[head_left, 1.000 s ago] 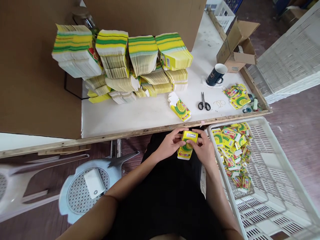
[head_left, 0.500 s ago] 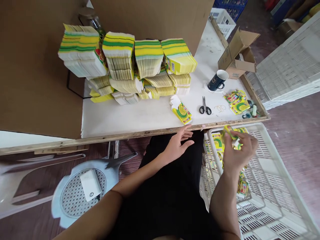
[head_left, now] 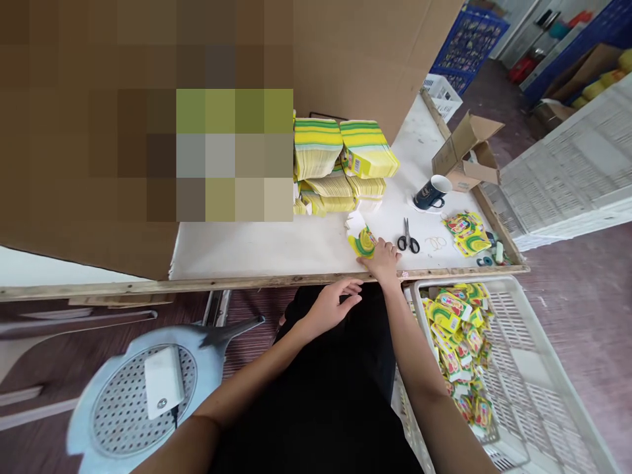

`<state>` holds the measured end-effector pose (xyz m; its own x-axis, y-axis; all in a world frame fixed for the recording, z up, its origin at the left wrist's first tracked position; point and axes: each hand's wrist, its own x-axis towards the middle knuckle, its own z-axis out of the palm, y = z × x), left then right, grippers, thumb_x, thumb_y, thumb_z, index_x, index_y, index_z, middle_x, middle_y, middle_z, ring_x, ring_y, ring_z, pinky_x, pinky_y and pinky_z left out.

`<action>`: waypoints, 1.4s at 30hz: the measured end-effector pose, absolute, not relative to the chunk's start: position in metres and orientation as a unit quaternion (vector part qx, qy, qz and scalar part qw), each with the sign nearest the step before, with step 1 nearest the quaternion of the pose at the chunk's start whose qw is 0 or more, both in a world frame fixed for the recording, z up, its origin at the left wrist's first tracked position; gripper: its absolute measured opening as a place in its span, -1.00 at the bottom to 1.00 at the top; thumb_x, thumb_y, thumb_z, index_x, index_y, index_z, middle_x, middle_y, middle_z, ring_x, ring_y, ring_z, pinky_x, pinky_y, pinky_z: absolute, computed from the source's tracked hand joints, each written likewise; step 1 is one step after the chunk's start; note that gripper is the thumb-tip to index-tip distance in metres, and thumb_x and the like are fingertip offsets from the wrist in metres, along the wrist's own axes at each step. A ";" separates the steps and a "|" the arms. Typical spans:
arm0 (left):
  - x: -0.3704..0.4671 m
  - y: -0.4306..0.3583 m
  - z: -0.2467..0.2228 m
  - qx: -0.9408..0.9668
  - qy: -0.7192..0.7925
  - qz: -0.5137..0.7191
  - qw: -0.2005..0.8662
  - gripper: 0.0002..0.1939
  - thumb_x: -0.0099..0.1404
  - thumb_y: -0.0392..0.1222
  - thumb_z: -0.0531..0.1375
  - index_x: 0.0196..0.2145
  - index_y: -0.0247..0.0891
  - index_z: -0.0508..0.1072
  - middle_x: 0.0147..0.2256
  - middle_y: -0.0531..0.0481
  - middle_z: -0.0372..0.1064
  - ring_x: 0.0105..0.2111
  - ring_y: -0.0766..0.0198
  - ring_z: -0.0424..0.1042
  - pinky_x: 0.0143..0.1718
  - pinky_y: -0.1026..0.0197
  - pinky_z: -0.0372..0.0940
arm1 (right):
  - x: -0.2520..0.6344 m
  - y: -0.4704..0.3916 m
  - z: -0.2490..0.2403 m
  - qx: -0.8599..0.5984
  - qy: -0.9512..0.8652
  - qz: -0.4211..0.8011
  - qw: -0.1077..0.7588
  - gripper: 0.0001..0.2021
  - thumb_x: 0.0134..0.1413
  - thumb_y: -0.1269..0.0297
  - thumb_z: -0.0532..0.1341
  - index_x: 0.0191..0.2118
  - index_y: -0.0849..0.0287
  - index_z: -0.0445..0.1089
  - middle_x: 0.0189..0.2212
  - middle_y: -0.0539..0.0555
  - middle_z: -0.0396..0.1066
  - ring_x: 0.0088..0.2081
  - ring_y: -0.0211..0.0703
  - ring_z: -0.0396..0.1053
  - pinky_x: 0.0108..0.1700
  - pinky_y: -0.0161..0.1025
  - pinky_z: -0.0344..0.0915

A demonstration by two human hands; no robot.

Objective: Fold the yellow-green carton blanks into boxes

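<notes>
On the white table, near its front edge, lies a small pile of flat yellow-green cartons (head_left: 363, 242) with white flaps. My right hand (head_left: 384, 261) is on its near end, thumb at one side and fingers over the other, gripping it. My left hand (head_left: 330, 306) hovers over my lap, just short of the table edge, fingers curved and apart from the thumb, holding nothing. To the right of my right hand lie black-handled scissors (head_left: 407, 243). A white crate (head_left: 513, 296) beside my right leg holds many folded small yellow boxes (head_left: 457, 342).
Stacks of flat cartons (head_left: 318, 151) stand at the back, partly blurred out. Rightward are a dark mug (head_left: 430, 194), rubber bands (head_left: 434, 243), flattened yellow packs (head_left: 467, 234) and an open cardboard box (head_left: 467, 155). A blue stool (head_left: 197, 342) with a white power bank (head_left: 164, 382) is at left.
My right hand has moved from over the crate, where it held a small yellow box, left to the cartons on the table. That box is out of the hand. My left hand has shifted slightly toward me.
</notes>
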<state>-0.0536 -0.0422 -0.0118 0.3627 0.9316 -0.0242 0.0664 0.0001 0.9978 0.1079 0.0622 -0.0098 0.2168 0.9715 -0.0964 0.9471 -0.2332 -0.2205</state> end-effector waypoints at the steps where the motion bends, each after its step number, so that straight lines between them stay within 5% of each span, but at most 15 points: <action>1: -0.056 -0.041 -0.014 0.587 0.425 0.386 0.571 -0.67 0.34 -0.18 0.25 0.03 -0.30 0.48 -0.10 -0.22 0.57 -0.13 0.13 0.58 0.07 -0.04 0.42 | 0.109 0.064 -0.010 -0.781 -0.612 0.103 0.069 -0.34 -0.02 -0.04 0.42 0.07 0.32 0.30 0.06 0.44 0.36 0.15 0.33 0.26 0.14 0.10 0.10; 8: -0.049 -0.023 -0.030 0.478 0.446 0.455 0.605 -0.47 0.22 -0.07 0.38 0.09 -0.25 0.38 -0.01 -0.22 0.48 -0.11 0.17 0.54 0.04 0.00 0.42 | 0.128 0.064 -0.002 -0.731 -0.608 0.183 0.250 -0.73 0.20 0.08 0.19 -0.12 0.17 0.35 -0.23 0.25 0.52 -0.17 0.11 0.46 -0.11 -0.09 0.28; 12: -0.042 -0.006 -0.026 0.362 0.440 0.528 0.630 -0.27 0.09 0.06 0.46 0.13 -0.20 0.32 0.07 -0.25 0.43 -0.04 0.13 0.53 0.00 0.02 0.43 | 0.124 0.037 0.025 -0.672 -0.617 0.213 0.350 -0.72 0.23 0.00 0.16 -0.15 0.11 0.37 -0.26 0.14 0.54 -0.23 0.01 0.46 -0.19 -0.15 0.34; 20: -0.039 0.008 0.019 0.299 0.325 0.643 0.625 -0.41 -0.03 0.04 0.53 -0.11 -0.22 0.44 -0.14 -0.06 0.59 -0.06 0.11 0.57 -0.02 0.10 0.44 | 0.116 -0.021 0.047 -0.551 -0.569 0.418 0.444 -0.66 0.08 -0.04 0.34 -0.19 0.11 0.44 -0.30 0.07 0.55 -0.30 -0.07 0.47 -0.27 -0.18 0.41; 24: -0.039 0.004 0.023 0.282 0.334 0.656 0.615 -0.40 -0.06 0.02 0.54 -0.13 -0.23 0.45 -0.16 -0.05 0.59 -0.08 0.11 0.57 -0.02 0.10 0.45 | 0.120 -0.040 0.039 -0.604 -0.551 0.339 0.465 -0.71 0.13 -0.01 0.33 -0.29 0.13 0.47 -0.45 0.02 0.48 -0.44 -0.16 0.36 -0.33 -0.20 0.33; 27: -0.036 -0.001 0.024 0.271 0.344 0.666 0.604 -0.38 -0.09 -0.01 0.56 -0.12 -0.23 0.46 -0.15 -0.06 0.59 -0.08 0.10 0.57 -0.02 0.10 0.46 | 0.116 -0.050 0.039 -0.637 -0.557 0.210 0.491 -0.73 0.18 0.05 0.31 -0.14 0.13 0.48 -0.38 0.03 0.47 -0.46 -0.19 0.28 -0.37 -0.21 0.28; 32: -0.032 -0.010 0.027 0.258 0.363 0.656 0.609 -0.37 -0.07 0.00 0.55 -0.09 -0.24 0.47 -0.08 -0.09 0.58 -0.04 0.07 0.56 -0.02 0.08 0.48 | 0.110 -0.052 0.043 -0.603 -0.611 0.086 0.505 -0.86 0.26 0.15 0.25 -0.25 0.07 0.49 -0.15 0.17 0.43 -0.07 0.02 0.41 -0.18 -0.10 0.36; 37: -0.045 -0.006 0.028 0.232 0.351 0.650 0.633 -0.36 -0.07 -0.01 0.55 -0.07 -0.23 0.48 -0.12 -0.09 0.61 -0.08 0.04 0.60 -0.06 0.07 0.51 | 0.119 -0.054 0.038 -0.582 -0.605 0.144 0.525 -0.85 0.25 0.16 0.24 -0.32 0.09 0.44 -0.17 0.16 0.42 -0.06 0.03 0.41 -0.13 -0.09 0.35; 42: -0.062 0.001 0.023 0.200 0.311 0.621 0.691 -0.40 -0.03 -0.03 0.54 -0.06 -0.23 0.49 -0.13 -0.10 0.63 -0.12 0.03 0.63 -0.13 0.07 0.55 | 0.129 -0.056 0.020 -0.561 -0.478 0.286 0.612 -0.78 0.16 0.10 0.31 -0.33 0.10 0.33 -0.32 0.06 0.42 -0.33 -0.15 0.36 -0.30 -0.21 0.27</action>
<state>-0.0617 0.0007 0.0232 0.0354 0.9828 -0.1812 -0.7345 0.1485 0.6621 0.1287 -0.0560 0.0199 0.3798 0.8866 0.2641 0.1856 0.2066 -0.9607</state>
